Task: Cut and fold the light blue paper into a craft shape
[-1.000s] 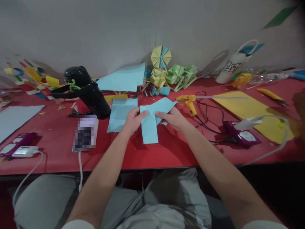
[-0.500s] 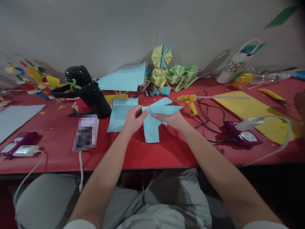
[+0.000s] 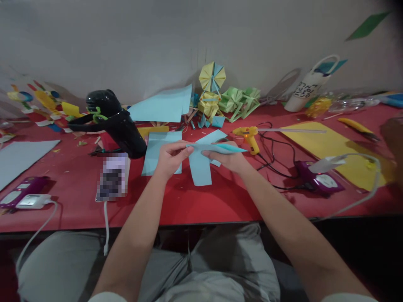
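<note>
Gripping the near-left end of a folded light-blue paper (image 3: 222,147), the left hand (image 3: 170,161) had its thumb on the sheet and its fingers curled behind. The right hand (image 3: 232,162) held the same piece farther along, thumb pressed toward the middle and fingers under the right-hand part, whose point reached past the knuckles. Both grips were closed on the paper.

Change noted: over the last second the held piece had swung from nearly face-on to almost edge-on, its tip now farther right. The brighter blue inside of the fold had come into view. Judgement: the turn made the layers easier to align, though a slack pinch could let them slip.

Below the hands, a light-blue strip (image 3: 201,173) hung or lay toward the near edge of the red tabletop (image 3: 201,209); whether it was joined to the held piece could not be told.

Farther out, a flat light-blue sheet (image 3: 153,152) lay beside the left hand. A yellow hot glue gun (image 3: 251,137) rested just beyond the right hand, indicator lit. Behind stood a yellow-and-blue folded-paper ornament (image 3: 213,79), with green folded-paper pieces (image 3: 234,100) at its right.
</note>
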`<state>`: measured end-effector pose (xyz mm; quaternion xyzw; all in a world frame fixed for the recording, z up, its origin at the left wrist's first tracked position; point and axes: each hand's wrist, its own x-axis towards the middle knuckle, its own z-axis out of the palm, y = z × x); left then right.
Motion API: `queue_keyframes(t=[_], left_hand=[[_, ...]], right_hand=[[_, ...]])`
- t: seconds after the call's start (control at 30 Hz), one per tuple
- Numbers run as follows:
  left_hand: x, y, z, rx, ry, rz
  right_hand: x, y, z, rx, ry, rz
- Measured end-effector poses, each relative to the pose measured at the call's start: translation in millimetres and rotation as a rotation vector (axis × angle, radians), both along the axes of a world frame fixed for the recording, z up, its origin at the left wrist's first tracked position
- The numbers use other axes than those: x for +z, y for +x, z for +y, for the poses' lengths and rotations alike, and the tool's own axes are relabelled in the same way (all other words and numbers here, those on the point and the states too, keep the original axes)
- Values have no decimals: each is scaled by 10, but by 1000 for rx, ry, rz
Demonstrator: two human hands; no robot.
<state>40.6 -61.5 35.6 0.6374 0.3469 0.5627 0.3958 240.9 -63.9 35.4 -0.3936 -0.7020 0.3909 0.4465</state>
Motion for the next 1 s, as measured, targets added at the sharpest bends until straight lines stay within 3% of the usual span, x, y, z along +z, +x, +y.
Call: queue_keyframes(t=[0.3,0.57,0.8,1.0], left_hand=[[6,-16,-1,-22,23,14],[-27,9,11,97,0,34],[-100,84,39,134,-198,-95],[-135,124,48,36,-316,-178]], right_hand=[[36,7,-17,-1,-5,-29],[-76,-6,33,-8,-24,62],[-157,-61,27,-20,-125,288],[-167,-107,18,-31,-218,385]])
